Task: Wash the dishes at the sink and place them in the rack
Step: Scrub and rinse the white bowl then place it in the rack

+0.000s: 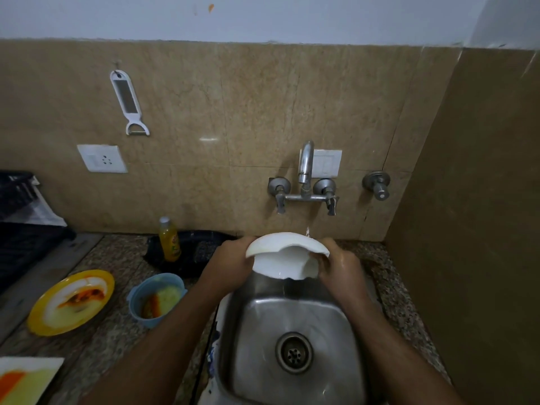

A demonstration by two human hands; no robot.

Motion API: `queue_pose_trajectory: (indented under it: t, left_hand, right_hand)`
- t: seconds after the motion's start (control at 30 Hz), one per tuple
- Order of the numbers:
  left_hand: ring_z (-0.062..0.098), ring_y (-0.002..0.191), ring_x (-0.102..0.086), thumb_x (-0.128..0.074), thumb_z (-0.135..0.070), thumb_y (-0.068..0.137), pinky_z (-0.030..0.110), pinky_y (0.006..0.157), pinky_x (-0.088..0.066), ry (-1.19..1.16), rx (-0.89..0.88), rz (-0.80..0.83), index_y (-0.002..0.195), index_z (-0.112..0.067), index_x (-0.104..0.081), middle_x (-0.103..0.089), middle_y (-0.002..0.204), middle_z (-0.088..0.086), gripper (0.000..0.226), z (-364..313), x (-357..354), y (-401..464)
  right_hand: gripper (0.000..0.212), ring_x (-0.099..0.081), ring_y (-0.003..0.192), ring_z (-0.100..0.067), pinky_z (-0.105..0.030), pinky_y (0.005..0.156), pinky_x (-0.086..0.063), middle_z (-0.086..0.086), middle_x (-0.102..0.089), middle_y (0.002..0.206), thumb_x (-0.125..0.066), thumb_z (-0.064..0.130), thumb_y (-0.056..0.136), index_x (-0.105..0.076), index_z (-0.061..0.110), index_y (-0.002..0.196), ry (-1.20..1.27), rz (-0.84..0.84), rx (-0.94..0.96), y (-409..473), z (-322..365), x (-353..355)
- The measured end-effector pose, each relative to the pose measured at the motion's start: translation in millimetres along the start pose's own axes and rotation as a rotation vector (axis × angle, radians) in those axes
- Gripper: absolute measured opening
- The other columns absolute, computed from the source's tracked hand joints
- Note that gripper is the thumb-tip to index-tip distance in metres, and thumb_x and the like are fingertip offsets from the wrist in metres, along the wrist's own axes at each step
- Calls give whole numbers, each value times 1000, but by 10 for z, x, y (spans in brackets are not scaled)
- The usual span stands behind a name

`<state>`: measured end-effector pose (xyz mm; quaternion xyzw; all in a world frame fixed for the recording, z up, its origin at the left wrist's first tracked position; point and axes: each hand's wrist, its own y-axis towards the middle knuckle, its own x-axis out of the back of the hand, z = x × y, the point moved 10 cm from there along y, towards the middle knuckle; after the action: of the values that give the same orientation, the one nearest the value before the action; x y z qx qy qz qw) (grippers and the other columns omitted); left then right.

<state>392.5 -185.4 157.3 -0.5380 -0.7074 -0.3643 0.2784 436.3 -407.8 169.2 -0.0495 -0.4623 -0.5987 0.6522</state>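
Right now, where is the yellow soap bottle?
In the head view, the yellow soap bottle with a grey cap stands left of the steel sink, in a black tray against the wall, behind the blue bowl.

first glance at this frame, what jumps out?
Dead centre, both hands hold a white bowl over the steel sink, under the tap: the left hand grips its left edge, the right hand its right. Next, the colour on the counter to the left: a smeared yellow plate and a blue bowl with leftovers, both still unwashed.
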Motion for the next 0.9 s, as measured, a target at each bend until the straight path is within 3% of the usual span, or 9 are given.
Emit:
queue_pose_trajectory:
  t: [0.13, 0.3, 0.37, 0.47, 0.53, 0.63, 0.73, 0.8, 0.9]
  left_hand:
    - [22, 93, -66, -50, -28, 96, 24, 72, -41, 7, 28, 32, 105, -16, -62, -70, 100, 5, 20, 117, -20, -101]
    - [33, 98, -66, -50, -32, 85, 38, 81, -51, 77, 69, -55, 116, -14, -63, -71, 105, 12, 38, 306, 223, -286]
    - [37, 100, -66, -50, -29, 81, 45, 85, -52, 108, 79, -106, 121, -13, -63, -72, 107, 14, 45, 432, 417, -391]
    - [31, 101, -68, -49, -31, 84, 40, 89, -51, 40, 100, -227, 120, -8, -66, -72, 107, 16, 46, 712, 797, -569]
    - [23, 106, -64, -58, -24, 88, 33, 93, -46, 21, 104, -310, 122, -7, -66, -71, 114, 16, 38, 983, 1082, -673]
    - [20, 115, -61, -67, -8, 88, 34, 99, -47, 39, 91, -421, 127, -11, -62, -67, 124, 9, 39, 1527, 1548, -818]
    - [-1, 117, -49, -69, -4, 88, 18, 103, -40, -29, 105, -457, 130, -14, -58, -61, 131, 6, 44, 2107, 1998, -919]
    - [-4, 117, -45, -71, -11, 89, 7, 102, -31, 117, 143, -425, 132, -22, -55, -60, 134, 3, 48, 2459, 2327, -923]
    - [18, 127, -53, -66, -22, 90, 35, 107, -43, 310, 104, -273, 139, -22, -52, -55, 142, 3, 51, 2986, 2726, -901]
  right_hand:
    - [13, -68, 74, -32, -26, 56, -37, -12, -72, 82, -66, 8, 87, -64, 13, 98, -103, 71, 7, 24, 23, -181]
    - [16, -62, 84, -13, -21, 62, -39, -1, -70, 93, -64, 8, 91, -66, 16, 105, 157, 183, -79, 40, 119, -503]
    - [26, -65, 98, -18, -20, 73, -46, 1, -69, 102, -68, 6, 87, -65, 17, 109, 509, 432, -302, 4, 128, -873]
    - [41, -63, 110, -32, -37, 95, -49, -10, -70, 103, -69, 6, 67, -68, 13, 107, 1278, 768, -700, -239, 493, -1443]
    - [60, -57, 120, -44, -47, 105, -46, -24, -62, 122, -69, 3, 56, -65, 2, 116, 1574, 839, -826, -276, 846, -1739]
    - [86, -49, 128, -49, -48, 103, -48, -33, -47, 141, -75, 7, 57, -46, -7, 137, 1785, 876, -901, -162, 1420, -2177]
    - [55, -57, 122, -37, -43, 97, -53, -29, -53, 137, -59, 17, 89, -47, -9, 136, 1791, 867, -967, -32, 1963, -2706]
    - [46, -62, 113, -33, -42, 88, -58, -24, -62, 129, -58, 13, 91, -52, -8, 132, 1725, 823, -1001, 53, 2262, -3128]
    - [42, -65, 105, -29, -45, 87, -57, -18, -68, 117, -62, 8, 85, -58, -4, 125, 1718, 721, -1026, 171, 2684, -3723]
